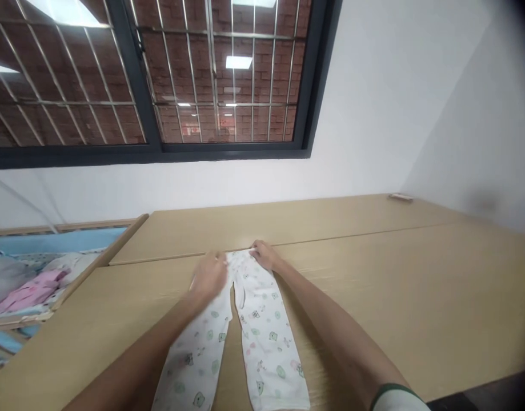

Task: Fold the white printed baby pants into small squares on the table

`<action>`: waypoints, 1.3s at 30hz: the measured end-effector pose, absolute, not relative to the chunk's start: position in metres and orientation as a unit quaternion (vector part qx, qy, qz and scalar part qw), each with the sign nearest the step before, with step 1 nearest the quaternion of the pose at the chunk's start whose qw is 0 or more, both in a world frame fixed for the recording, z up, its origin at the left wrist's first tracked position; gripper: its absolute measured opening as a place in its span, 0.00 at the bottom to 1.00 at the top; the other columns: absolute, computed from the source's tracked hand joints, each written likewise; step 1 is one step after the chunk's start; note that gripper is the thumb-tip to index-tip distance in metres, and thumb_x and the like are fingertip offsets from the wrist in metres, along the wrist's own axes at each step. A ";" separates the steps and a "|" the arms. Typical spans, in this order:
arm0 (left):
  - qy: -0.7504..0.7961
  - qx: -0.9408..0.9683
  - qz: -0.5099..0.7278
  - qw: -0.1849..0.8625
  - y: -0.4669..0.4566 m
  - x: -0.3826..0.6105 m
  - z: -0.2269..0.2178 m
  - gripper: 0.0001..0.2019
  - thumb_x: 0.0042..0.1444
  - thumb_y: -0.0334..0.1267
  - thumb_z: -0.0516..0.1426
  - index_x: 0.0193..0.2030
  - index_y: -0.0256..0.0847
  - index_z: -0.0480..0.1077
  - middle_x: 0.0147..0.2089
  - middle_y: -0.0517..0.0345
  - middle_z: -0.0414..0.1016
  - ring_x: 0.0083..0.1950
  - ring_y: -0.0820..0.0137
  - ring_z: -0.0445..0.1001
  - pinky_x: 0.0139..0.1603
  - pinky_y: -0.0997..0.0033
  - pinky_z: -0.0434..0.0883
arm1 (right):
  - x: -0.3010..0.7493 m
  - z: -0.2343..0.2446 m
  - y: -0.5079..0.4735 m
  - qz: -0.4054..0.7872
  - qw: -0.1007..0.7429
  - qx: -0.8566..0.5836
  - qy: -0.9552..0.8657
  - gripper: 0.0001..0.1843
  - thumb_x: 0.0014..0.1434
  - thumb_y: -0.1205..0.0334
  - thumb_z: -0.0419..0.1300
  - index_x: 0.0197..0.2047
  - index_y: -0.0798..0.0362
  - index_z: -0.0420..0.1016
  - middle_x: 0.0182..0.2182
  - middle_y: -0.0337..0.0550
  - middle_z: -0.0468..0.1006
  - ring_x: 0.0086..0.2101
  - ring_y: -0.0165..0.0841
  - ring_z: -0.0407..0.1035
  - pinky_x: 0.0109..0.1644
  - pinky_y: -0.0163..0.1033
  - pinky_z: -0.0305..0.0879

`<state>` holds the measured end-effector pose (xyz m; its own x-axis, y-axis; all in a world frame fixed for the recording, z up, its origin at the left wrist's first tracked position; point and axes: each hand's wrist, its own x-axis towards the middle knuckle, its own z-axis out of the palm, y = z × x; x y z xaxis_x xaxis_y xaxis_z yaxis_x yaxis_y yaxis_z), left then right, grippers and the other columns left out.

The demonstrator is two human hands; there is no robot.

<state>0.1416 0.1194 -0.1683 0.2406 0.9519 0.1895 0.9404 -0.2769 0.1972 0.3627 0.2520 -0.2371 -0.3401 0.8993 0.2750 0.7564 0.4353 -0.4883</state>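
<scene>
A pair of small white baby pants with a green and pink animal print lies spread on a tan board table, waistband away from me and legs toward me. At the left end of the waistband, my left hand is closed, slightly blurred, with its fingers curled at the cloth and covering that corner. My right hand pinches the right end of the waistband between thumb and fingers.
The tan table has a seam running across it. To the left stands a wooden crib holding pink cloth and pale bedding. A small flat object lies at the back right. Behind is a barred window.
</scene>
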 end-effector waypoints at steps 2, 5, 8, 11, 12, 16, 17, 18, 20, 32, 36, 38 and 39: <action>0.518 0.846 0.103 0.065 0.081 0.179 -0.164 0.16 0.70 0.39 0.45 0.45 0.40 0.73 0.43 0.49 0.78 0.44 0.63 0.77 0.46 0.64 0.71 | 0.366 -0.240 0.258 0.151 0.267 -0.524 -0.794 0.04 0.63 0.64 0.61 0.40 0.54 0.70 0.42 0.48 0.77 0.45 0.37 0.70 0.50 0.38 0.63; 0.394 0.909 0.037 0.127 0.029 0.228 -0.165 0.21 0.63 0.57 0.51 0.40 0.42 0.76 0.34 0.51 0.80 0.34 0.58 0.78 0.37 0.61 0.72 | 0.370 -0.242 0.267 0.181 0.271 -0.539 -0.777 0.06 0.61 0.62 0.62 0.40 0.54 0.70 0.39 0.45 0.77 0.38 0.35 0.70 0.43 0.37 0.65; 0.342 0.921 -0.096 0.159 0.003 0.257 -0.170 0.32 0.59 0.65 0.49 0.43 0.36 0.78 0.35 0.38 0.80 0.36 0.46 0.79 0.33 0.50 0.73 | 0.372 -0.242 0.270 0.212 0.267 -0.553 -0.761 0.08 0.61 0.60 0.63 0.40 0.54 0.71 0.33 0.40 0.75 0.31 0.31 0.68 0.35 0.34 0.63; 0.349 0.911 -0.135 0.171 0.001 0.266 -0.177 0.35 0.55 0.68 0.51 0.43 0.36 0.80 0.35 0.32 0.80 0.36 0.42 0.79 0.30 0.47 0.73 | 0.373 -0.241 0.270 0.233 0.271 -0.563 -0.746 0.09 0.59 0.59 0.64 0.39 0.54 0.72 0.30 0.37 0.73 0.29 0.30 0.66 0.32 0.32 0.60; 0.347 0.913 -0.128 0.170 0.003 0.266 -0.179 0.34 0.55 0.68 0.51 0.43 0.37 0.81 0.34 0.31 0.79 0.35 0.42 0.80 0.29 0.47 0.72 | 0.373 -0.240 0.269 0.238 0.274 -0.564 -0.741 0.09 0.59 0.59 0.64 0.39 0.54 0.72 0.29 0.36 0.73 0.29 0.29 0.66 0.32 0.32 0.60; 0.327 0.925 -0.105 0.163 0.010 0.259 -0.183 0.25 0.59 0.54 0.50 0.43 0.38 0.81 0.34 0.32 0.80 0.34 0.44 0.80 0.25 0.51 0.70 | 0.373 -0.240 0.269 0.266 0.286 -0.566 -0.726 0.09 0.58 0.59 0.65 0.38 0.55 0.73 0.27 0.34 0.71 0.28 0.28 0.65 0.31 0.32 0.58; 0.321 0.928 -0.104 0.161 0.011 0.257 -0.183 0.23 0.59 0.51 0.50 0.42 0.38 0.81 0.34 0.34 0.80 0.34 0.44 0.80 0.25 0.52 0.71 | 0.373 -0.239 0.269 0.274 0.288 -0.566 -0.722 0.08 0.58 0.60 0.65 0.38 0.55 0.73 0.27 0.34 0.71 0.28 0.28 0.65 0.31 0.32 0.58; 0.315 0.930 -0.102 0.159 0.011 0.255 -0.183 0.21 0.58 0.48 0.51 0.41 0.37 0.81 0.35 0.35 0.81 0.34 0.45 0.80 0.25 0.53 0.71 | 0.373 -0.238 0.269 0.283 0.290 -0.565 -0.719 0.07 0.58 0.61 0.65 0.37 0.55 0.73 0.26 0.34 0.71 0.28 0.28 0.65 0.31 0.32 0.58; 0.305 0.932 -0.097 0.172 0.010 0.251 -0.183 0.17 0.56 0.45 0.52 0.36 0.37 0.79 0.34 0.38 0.81 0.34 0.47 0.80 0.27 0.56 0.70 | 0.373 -0.235 0.268 0.301 0.293 -0.564 -0.711 0.06 0.57 0.63 0.65 0.37 0.55 0.74 0.27 0.35 0.72 0.28 0.28 0.65 0.31 0.32 0.58; 0.441 0.726 0.172 0.498 -0.026 0.137 -0.160 0.14 0.66 0.44 0.50 0.31 0.42 0.66 0.27 0.63 0.78 0.27 0.74 0.71 0.27 0.76 0.61 | 0.300 -0.168 0.260 0.395 0.329 -0.547 -0.661 0.07 0.58 0.61 0.64 0.36 0.55 0.71 0.28 0.39 0.75 0.26 0.27 0.66 0.26 0.30 0.60; 0.545 0.713 0.183 0.401 -0.046 0.093 -0.155 0.19 0.66 0.49 0.49 0.27 0.43 0.66 0.24 0.64 0.74 0.29 0.72 0.70 0.33 0.73 0.62 | 0.243 -0.159 0.264 0.424 0.301 -0.538 -0.664 0.08 0.57 0.65 0.62 0.29 0.54 0.67 0.18 0.35 0.68 0.19 0.26 0.62 0.22 0.30 0.57; 0.595 0.702 0.171 0.352 -0.055 0.075 -0.156 0.19 0.66 0.50 0.48 0.27 0.43 0.67 0.25 0.63 0.74 0.30 0.70 0.70 0.34 0.70 0.62 | 0.215 -0.160 0.263 0.432 0.279 -0.535 -0.670 0.10 0.56 0.68 0.62 0.26 0.53 0.65 0.16 0.36 0.67 0.18 0.27 0.63 0.22 0.30 0.59; 0.618 0.694 0.162 0.332 -0.059 0.067 -0.159 0.19 0.66 0.49 0.48 0.27 0.43 0.67 0.26 0.62 0.75 0.31 0.69 0.71 0.35 0.69 0.62 | 0.203 -0.163 0.262 0.432 0.268 -0.537 -0.674 0.10 0.56 0.69 0.61 0.25 0.53 0.65 0.15 0.37 0.68 0.18 0.28 0.65 0.22 0.31 0.60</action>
<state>0.0670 -0.0592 -0.1587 0.1842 0.9652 -0.1855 0.7497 -0.0159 0.6616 0.2030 0.2621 -0.1626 -0.2808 0.9542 -0.1033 0.4918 0.0506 -0.8692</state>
